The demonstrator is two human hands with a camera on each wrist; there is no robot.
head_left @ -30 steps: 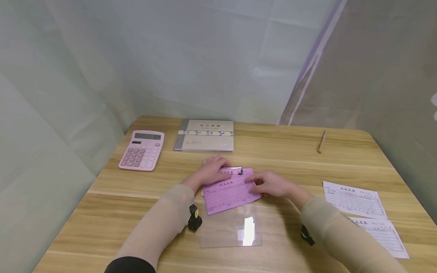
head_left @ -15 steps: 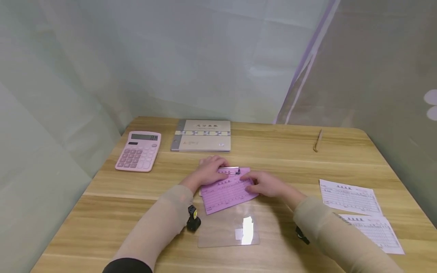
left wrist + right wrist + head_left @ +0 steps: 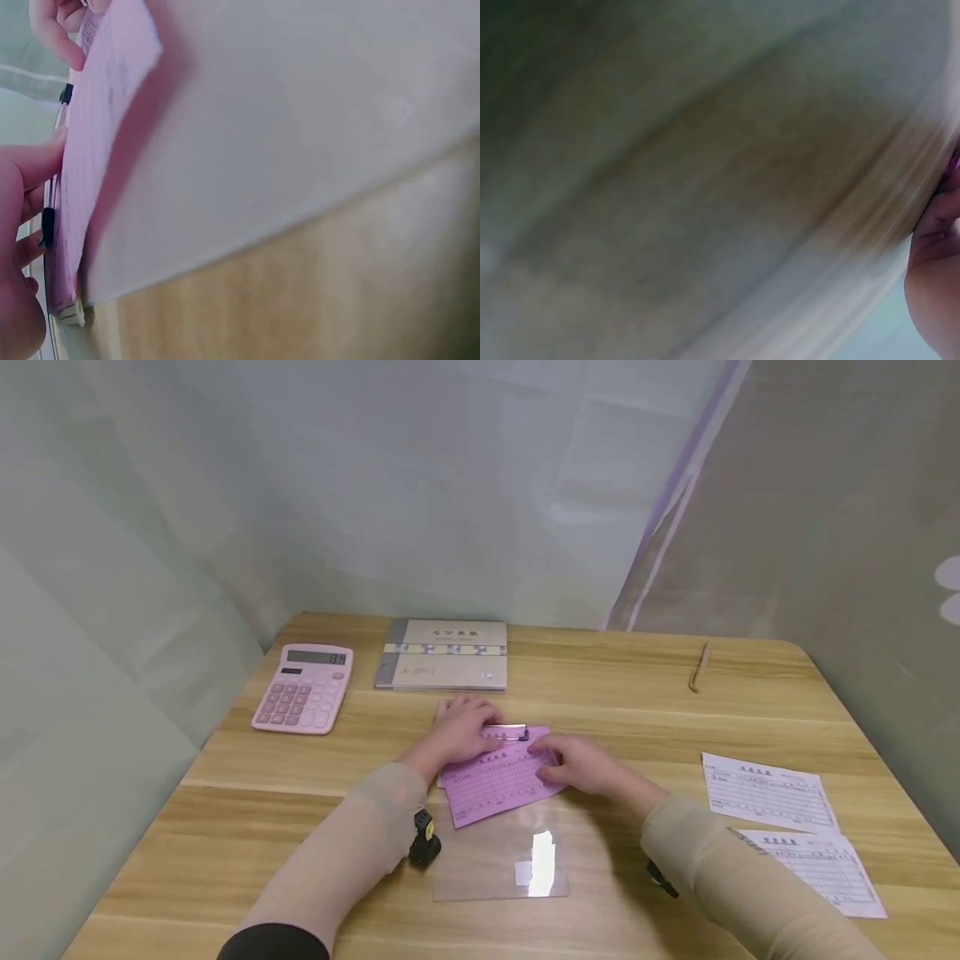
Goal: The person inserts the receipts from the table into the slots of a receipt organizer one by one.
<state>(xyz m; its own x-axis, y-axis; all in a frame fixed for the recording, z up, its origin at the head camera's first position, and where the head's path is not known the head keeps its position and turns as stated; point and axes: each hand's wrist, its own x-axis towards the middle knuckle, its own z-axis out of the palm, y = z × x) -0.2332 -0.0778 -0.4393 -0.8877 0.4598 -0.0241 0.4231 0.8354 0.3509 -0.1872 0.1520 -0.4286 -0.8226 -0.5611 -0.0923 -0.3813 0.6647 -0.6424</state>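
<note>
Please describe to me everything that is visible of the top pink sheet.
The top pink sheet looks like paper, printed with a dark heading and ruled table. It lies askew over another pink sheet on the clear clipboard, near edge raised. The right hand pinches its right side; the left hand rests near its top.
</note>
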